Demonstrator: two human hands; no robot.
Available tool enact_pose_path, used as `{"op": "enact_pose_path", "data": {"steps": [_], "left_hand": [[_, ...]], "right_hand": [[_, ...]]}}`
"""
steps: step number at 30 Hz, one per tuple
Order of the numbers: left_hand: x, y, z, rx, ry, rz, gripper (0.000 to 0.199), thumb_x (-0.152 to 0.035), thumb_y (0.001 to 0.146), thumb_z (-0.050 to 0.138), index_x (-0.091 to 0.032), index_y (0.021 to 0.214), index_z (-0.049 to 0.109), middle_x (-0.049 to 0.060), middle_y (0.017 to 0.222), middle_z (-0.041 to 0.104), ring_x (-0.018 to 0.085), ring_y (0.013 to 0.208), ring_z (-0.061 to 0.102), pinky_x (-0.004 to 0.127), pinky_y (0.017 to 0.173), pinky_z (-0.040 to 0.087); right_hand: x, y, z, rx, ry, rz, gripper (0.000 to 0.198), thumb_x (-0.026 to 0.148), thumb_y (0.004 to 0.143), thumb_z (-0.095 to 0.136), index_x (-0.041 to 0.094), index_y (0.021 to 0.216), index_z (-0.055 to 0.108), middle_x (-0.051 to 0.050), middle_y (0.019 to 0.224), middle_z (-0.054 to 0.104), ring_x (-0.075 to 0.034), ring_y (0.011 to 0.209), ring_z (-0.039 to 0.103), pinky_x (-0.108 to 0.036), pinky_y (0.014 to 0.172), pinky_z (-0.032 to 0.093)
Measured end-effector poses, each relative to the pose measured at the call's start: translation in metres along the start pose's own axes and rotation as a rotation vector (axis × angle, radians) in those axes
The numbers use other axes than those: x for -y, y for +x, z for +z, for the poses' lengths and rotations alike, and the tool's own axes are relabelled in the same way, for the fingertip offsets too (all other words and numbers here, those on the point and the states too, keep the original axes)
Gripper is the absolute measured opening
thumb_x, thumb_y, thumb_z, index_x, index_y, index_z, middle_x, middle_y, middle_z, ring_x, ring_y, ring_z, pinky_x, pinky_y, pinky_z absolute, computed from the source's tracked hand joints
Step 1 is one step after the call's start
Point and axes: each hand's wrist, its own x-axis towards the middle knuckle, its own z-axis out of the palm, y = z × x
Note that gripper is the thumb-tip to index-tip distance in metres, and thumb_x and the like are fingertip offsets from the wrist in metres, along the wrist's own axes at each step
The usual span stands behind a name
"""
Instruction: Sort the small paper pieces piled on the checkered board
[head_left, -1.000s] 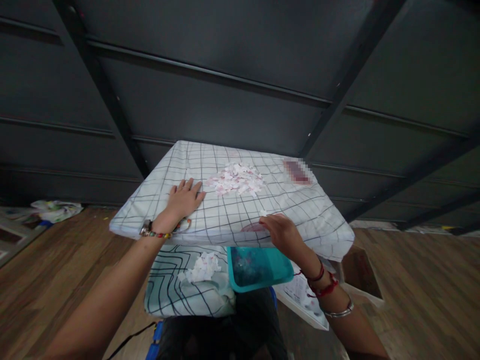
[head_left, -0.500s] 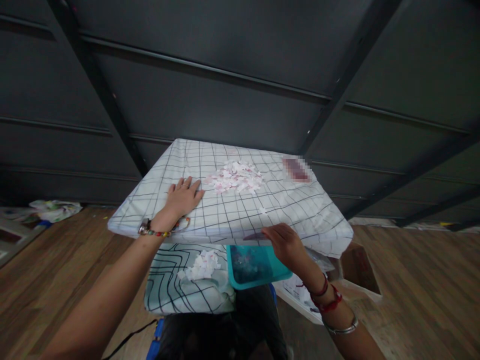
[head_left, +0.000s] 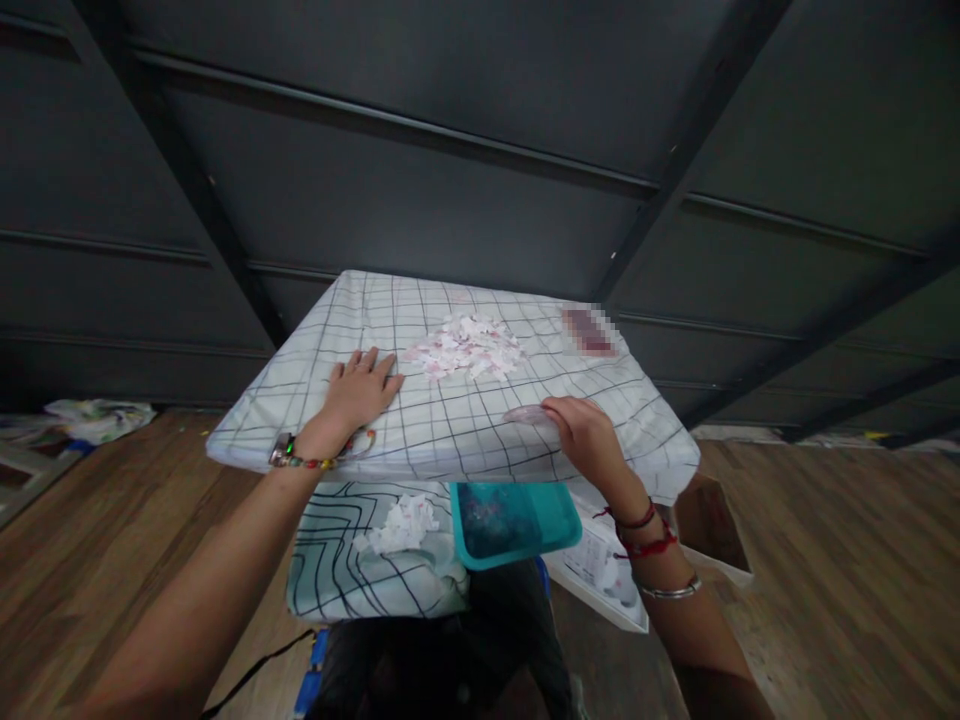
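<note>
My left hand lies flat on the checked cloth that covers the table, fingers spread. Just to its right is a loose pile of small white and pinkish paper pieces. My right hand pinches a thin, pale, see-through piece over the front part of the cloth. It looks like a small plastic bag, though blur hides the details. Below the table edge, a turquoise tray sits at my lap, with dark, bluish bits in it that I cannot make out.
More white scraps lie on a folded checked cloth left of the tray. A blurred-out reddish item lies at the table's back right. Dark panels rise behind. Boxes stand on the floor at right.
My right hand has risen from the table's front edge onto its top, bringing the see-through piece with it. My left hand keeps its place on the cloth; the view has shifted slightly.
</note>
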Motion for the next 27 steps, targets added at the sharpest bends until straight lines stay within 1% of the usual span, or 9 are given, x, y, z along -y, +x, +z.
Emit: {"op": "enact_pose_path", "data": {"steps": [6,9,14,18,21,24,27], "left_hand": [[-0.002,-0.002,-0.003,-0.009,0.005,0.003,0.059,-0.049,0.092,0.018,-0.021,0.141,0.035,0.010,0.150,0.028,0.031,0.136,0.023,0.050,0.106,0.021],[-0.002,-0.003,-0.004,-0.009,0.010,0.007,0.059,-0.049,0.092,0.017,-0.022,0.141,0.034,0.010,0.150,0.028,0.030,0.136,0.023,0.050,0.106,0.022],[-0.002,-0.002,-0.003,0.000,0.018,0.004,0.059,-0.049,0.092,0.017,-0.022,0.141,0.034,0.010,0.150,0.028,0.031,0.136,0.023,0.050,0.106,0.022],[-0.001,-0.002,-0.001,-0.009,0.022,0.011,0.058,-0.048,0.092,0.017,-0.022,0.141,0.034,0.011,0.149,0.029,0.031,0.136,0.023,0.050,0.105,0.022],[-0.001,-0.002,-0.001,-0.013,0.024,0.008,0.058,-0.049,0.092,0.017,-0.021,0.141,0.034,0.011,0.149,0.029,0.031,0.136,0.023,0.050,0.106,0.022],[-0.002,-0.002,-0.002,-0.013,0.027,0.008,0.058,-0.048,0.092,0.017,-0.022,0.141,0.034,0.011,0.149,0.029,0.031,0.136,0.024,0.050,0.105,0.022],[-0.002,-0.002,-0.002,-0.011,0.026,0.006,0.058,-0.048,0.092,0.018,-0.022,0.141,0.034,0.011,0.149,0.029,0.030,0.136,0.024,0.050,0.105,0.022]], "right_hand": [[-0.014,0.002,0.013,0.064,-0.036,-0.065,0.026,0.017,0.093,0.037,0.015,0.094,0.064,-0.008,0.085,0.068,-0.020,0.078,0.061,-0.032,0.077,0.044],[-0.020,0.002,0.021,0.060,-0.022,-0.081,0.026,0.016,0.093,0.038,0.013,0.096,0.063,-0.009,0.087,0.068,-0.019,0.080,0.061,-0.031,0.077,0.043],[-0.026,0.009,0.029,0.053,-0.023,-0.043,0.026,0.017,0.093,0.038,0.014,0.098,0.063,-0.009,0.087,0.068,-0.020,0.081,0.060,-0.032,0.077,0.043],[-0.027,0.014,0.030,0.036,-0.030,0.005,0.027,0.017,0.092,0.038,0.014,0.102,0.063,-0.010,0.094,0.068,-0.021,0.087,0.061,-0.032,0.080,0.043],[-0.029,0.015,0.031,0.066,-0.046,0.043,0.028,0.015,0.091,0.038,0.013,0.103,0.063,-0.011,0.098,0.068,-0.021,0.089,0.061,-0.032,0.080,0.043],[-0.030,0.015,0.030,0.118,-0.049,0.048,0.027,0.017,0.091,0.038,0.014,0.102,0.063,-0.011,0.099,0.068,-0.021,0.089,0.061,-0.031,0.079,0.044],[-0.031,0.016,0.027,0.109,-0.075,0.113,0.028,0.019,0.092,0.038,0.014,0.103,0.063,-0.011,0.099,0.068,-0.021,0.089,0.061,-0.030,0.079,0.044]]}}
